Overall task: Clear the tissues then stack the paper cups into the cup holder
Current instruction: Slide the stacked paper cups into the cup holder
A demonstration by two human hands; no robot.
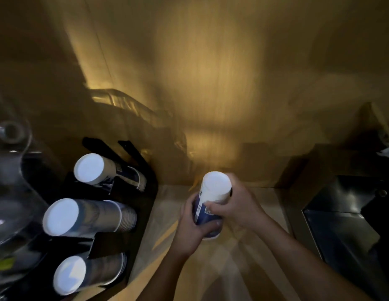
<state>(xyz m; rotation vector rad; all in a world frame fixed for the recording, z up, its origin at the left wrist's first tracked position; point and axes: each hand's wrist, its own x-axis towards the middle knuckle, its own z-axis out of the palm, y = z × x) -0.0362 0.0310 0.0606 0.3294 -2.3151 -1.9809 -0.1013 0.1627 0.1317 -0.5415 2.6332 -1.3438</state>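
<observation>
A stack of upside-down paper cups, white with blue print, stands on the wooden counter in the middle of the view. My left hand grips the lower cups of the stack from the left. My right hand holds the upper cups from the right. To the left sits the black cup holder with three tilted stacks of cups: a far one, a middle one and a near one. No tissues are visible near my hands.
A wood-panelled wall rises behind the counter. A dark metal bin or appliance stands at the right. Clear glassware fills the far left. Something white and crumpled lies at the far right edge.
</observation>
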